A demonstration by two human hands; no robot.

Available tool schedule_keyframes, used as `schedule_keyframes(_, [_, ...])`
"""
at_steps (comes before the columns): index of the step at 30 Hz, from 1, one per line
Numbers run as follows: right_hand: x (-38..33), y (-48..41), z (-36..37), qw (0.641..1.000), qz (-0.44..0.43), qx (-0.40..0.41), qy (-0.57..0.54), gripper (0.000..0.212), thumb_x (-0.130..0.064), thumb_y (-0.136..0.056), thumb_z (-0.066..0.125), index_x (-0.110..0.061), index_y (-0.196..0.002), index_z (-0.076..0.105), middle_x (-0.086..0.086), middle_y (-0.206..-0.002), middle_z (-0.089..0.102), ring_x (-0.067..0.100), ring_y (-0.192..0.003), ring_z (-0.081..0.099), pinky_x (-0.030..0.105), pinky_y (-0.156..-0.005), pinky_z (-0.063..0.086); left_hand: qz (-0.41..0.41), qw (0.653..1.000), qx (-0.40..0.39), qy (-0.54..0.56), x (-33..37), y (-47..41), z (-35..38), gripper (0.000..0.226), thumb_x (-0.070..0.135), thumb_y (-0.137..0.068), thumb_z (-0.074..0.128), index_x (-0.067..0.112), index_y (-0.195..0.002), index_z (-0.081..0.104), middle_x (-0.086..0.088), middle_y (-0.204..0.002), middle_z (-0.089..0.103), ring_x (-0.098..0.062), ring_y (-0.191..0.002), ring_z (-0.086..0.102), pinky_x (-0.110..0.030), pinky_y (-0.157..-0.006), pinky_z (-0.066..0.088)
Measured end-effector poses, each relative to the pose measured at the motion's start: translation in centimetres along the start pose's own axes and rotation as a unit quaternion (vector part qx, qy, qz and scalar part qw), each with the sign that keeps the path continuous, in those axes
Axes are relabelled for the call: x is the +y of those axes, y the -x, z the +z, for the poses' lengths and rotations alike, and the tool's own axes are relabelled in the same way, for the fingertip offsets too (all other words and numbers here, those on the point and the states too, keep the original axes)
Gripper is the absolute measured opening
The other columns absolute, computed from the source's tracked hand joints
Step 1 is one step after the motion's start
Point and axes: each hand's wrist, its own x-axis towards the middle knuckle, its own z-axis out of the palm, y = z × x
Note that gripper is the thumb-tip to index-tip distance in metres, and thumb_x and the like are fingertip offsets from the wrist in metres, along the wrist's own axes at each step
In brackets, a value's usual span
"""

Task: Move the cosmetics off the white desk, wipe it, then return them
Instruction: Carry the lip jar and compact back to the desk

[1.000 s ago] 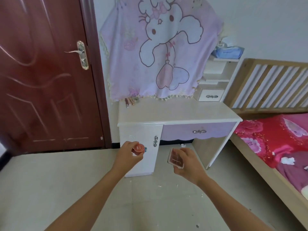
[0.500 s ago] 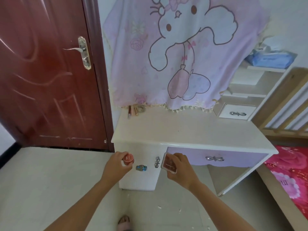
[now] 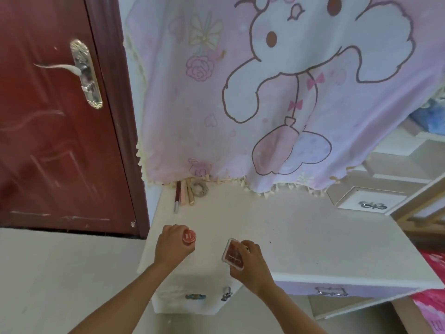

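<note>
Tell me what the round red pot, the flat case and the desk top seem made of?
The round red pot, in the left hand: probably plastic, smooth, slightly glossy lid.
The flat case, in the right hand: likely clear hard plastic; a pale see-through rim frames its reddish inside.
The desk top: seemingly painted or laminated board, off-white, even, matte; core hidden.

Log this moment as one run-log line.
left hand: grips red jar | right hand: holds red compact | both: over white desk front | back-left: slim sticks, hair tie
</note>
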Motion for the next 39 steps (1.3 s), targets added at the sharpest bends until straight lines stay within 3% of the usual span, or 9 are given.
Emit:
schedule_keyframes(7, [1.5, -6.8, 0.1, 0.999, 0.013, -0.043, 0.018, 0.068, -0.024, -0.077, 0.061, -0.027, -0.138, 0.030, 0.004, -0.133, 0.038, 0.022, -0.125, 0.030, 0.025, -0.098, 0.036, 0.005, 0.999, 0.005, -0.035, 0.3, -5.9, 3.1, 0.029, 0.032, -0.073, 0.064, 0.017, -0.097, 0.062, 0.001, -0.093, 0.064, -0.020, -0.103, 0.049, -0.028, -0.078, 0.040])
schedule_keyframes(13, [3.1, -12.3, -0.4, 0.997, -0.015, -0.070, 0.031, 0.067, -0.021, -0.077, 0.058, -0.024, -0.138, 0.031, 0.006, -0.133, 0.037, 0.024, -0.126, 0.029, 0.024, -0.099, 0.033, 0.040, 0.992, -0.003, -0.120, 1.2, -10.6, 4.2, 0.040, 0.035, -0.079, 0.060, 0.018, -0.115, 0.057, 0.002, -0.116, 0.060, -0.017, -0.122, 0.039, -0.031, -0.093, 0.032])
schedule_keyframes(17, [3.7, -15.6, -0.3, 0.995, -0.039, -0.090, 0.033, 0.067, -0.023, -0.078, 0.057, -0.024, -0.138, 0.029, 0.004, -0.134, 0.034, 0.022, -0.126, 0.027, 0.024, -0.097, 0.034, 0.029, 0.984, -0.018, -0.173, 1.8, -12.9, 4.7, 0.045, 0.037, -0.080, 0.059, 0.016, -0.120, 0.054, -0.002, -0.119, 0.058, -0.018, -0.124, 0.039, -0.032, -0.096, 0.031])
schedule_keyframes(19, [3.9, -16.9, -0.2, 0.993, -0.051, -0.098, 0.030, 0.066, -0.023, -0.078, 0.056, -0.024, -0.138, 0.029, 0.004, -0.134, 0.034, 0.022, -0.126, 0.027, 0.024, -0.097, 0.035, 0.027, 0.983, -0.005, -0.183, 2.6, -13.4, 4.8, 0.043, 0.033, -0.071, 0.070, 0.012, -0.107, 0.063, -0.006, -0.106, 0.065, -0.025, -0.113, 0.053, -0.038, -0.091, 0.040])
schedule_keyframes(21, [4.0, -17.9, -0.3, 0.992, -0.066, -0.107, 0.028, 0.065, -0.023, -0.078, 0.055, -0.024, -0.137, 0.029, 0.004, -0.134, 0.033, 0.022, -0.125, 0.027, 0.023, -0.098, 0.034, 0.051, 0.976, 0.007, -0.209, 3.0, -13.8, 4.9, 0.043, 0.030, -0.044, 0.085, 0.011, -0.081, 0.071, -0.005, -0.078, 0.071, -0.027, -0.086, 0.067, -0.039, -0.069, 0.052])
schedule_keyframes(24, [4.3, -19.3, -0.5, 0.989, -0.079, -0.119, 0.028, 0.065, -0.024, -0.078, 0.055, -0.024, -0.137, 0.029, 0.004, -0.133, 0.033, 0.022, -0.126, 0.026, 0.025, -0.099, 0.033, 0.063, 0.965, 0.055, -0.247, 3.1, -14.4, 4.9, 0.050, 0.032, -0.022, 0.090, 0.015, -0.064, 0.069, 0.001, -0.062, 0.067, -0.022, -0.067, 0.068, -0.034, -0.056, 0.055])
schedule_keyframes(33, [3.5, -21.7, 0.0, 0.982, -0.122, -0.141, 0.032, 0.061, -0.020, -0.080, 0.055, -0.021, -0.136, 0.030, 0.005, -0.136, 0.031, 0.023, -0.128, 0.024, 0.028, -0.100, 0.034, 0.086, 0.960, 0.043, -0.262, 3.1, -13.5, 4.8, 0.046, 0.032, -0.036, 0.087, 0.015, -0.075, 0.072, 0.000, -0.076, 0.068, -0.022, -0.076, 0.068, -0.029, -0.067, 0.053])
schedule_keyframes(39, [2.8, -23.0, 0.4, 0.983, -0.133, -0.123, 0.038, 0.051, -0.018, -0.082, 0.054, -0.019, -0.130, 0.037, 0.005, -0.132, 0.036, 0.021, -0.126, 0.028, 0.024, -0.097, 0.034, 0.027, 0.962, 0.065, -0.263, 2.2, -11.2, 2.8, 0.048, 0.033, -0.043, 0.087, 0.014, -0.085, 0.072, -0.001, -0.087, 0.070, -0.022, -0.083, 0.068, -0.030, -0.066, 0.054])
